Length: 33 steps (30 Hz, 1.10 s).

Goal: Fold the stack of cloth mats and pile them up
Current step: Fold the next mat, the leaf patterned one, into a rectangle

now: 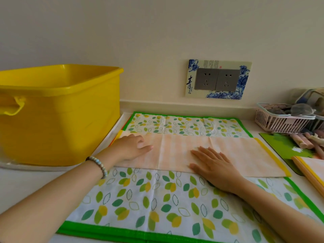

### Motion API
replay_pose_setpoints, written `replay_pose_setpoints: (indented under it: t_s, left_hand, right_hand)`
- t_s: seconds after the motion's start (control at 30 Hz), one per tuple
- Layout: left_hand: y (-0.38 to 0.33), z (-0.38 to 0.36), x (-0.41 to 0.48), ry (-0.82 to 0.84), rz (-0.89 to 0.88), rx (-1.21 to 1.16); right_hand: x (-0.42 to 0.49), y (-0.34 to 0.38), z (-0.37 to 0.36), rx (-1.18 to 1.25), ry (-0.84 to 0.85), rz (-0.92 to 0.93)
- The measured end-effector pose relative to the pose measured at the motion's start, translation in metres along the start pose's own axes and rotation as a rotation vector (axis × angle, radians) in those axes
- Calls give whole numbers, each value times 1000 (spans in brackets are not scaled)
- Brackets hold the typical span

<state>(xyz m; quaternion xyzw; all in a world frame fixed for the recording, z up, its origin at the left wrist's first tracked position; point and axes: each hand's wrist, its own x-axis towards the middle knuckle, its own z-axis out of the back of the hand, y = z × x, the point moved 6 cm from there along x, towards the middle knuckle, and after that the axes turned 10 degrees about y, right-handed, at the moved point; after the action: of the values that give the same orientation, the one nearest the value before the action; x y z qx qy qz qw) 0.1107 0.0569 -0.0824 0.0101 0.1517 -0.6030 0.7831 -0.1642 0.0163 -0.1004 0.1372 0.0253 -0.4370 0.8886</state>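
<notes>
Hidden/cut off: the leaf-print mat (157,204) w/ green border runs out of frame at the bottom & lower R, and its middle band is covered by the peach mat (245,155). Orange/yellow edges peek out under its far L corner; can't tell how many layers lie beneath. At the R edge a folded pile (312,171) w/ yellow trim is cropped, so only 1 corner shows. The pink basket (280,121) far R holds glasses & other bits too jumbled to name. Rolled items on the green pad (284,146) in front of it are blurred. The yellow tub (57,120) is cut by the L frame edge.

Hands: L hand (133,148), beaded bracelet (100,165) on the wrist, lies palm down on the peach mat's L end, fingers loosely extended, gripping nothing. R hand (213,167) is flat, fingers straight & close together, pressing near the strip's middle, w/ the heel over the front edge onto the leaf mat.

Peach mat: folded into 1 long strip, yellow trim at its R end, lying L-R across the leaf mat, creases visible.

Edges/room: the strip's L end is just beside the tub. Its R end stops about at the leaf mat's R border, near the green pad. The leaf mat's far edge sits near the wall ledge below the socket plate (217,79). Bare counter (26,181) shows front L, btw tub & L forearm.
</notes>
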Motion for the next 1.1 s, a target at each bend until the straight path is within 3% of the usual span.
replay_pose_setpoints:
  t_s: [0.23, 0.43, 0.73, 0.83, 0.97, 1.1]
  left_hand:
    - [-94, 5, 32, 11, -334, -45]
    - [-120, 18, 65, 37, -273, -37]
    - [-129, 22, 64, 259, -242, 83]
    - [-129, 24, 56, 298, -319, -16]
    - [-123, 19, 45, 341, -386, -343]
    - [-105, 18, 37, 224, -395, -680]
  right_hand:
    - [0, 1, 6, 65, -30, 19]
    - [-3, -5, 19, 393, -106, 21]
    - [-4, -19, 26, 667, -120, 33]
    - [-4, -24, 29, 704, -173, 29]
    - [-6, -25, 34, 683, -208, 33]
    - [-11, -31, 42, 754, -357, 32]
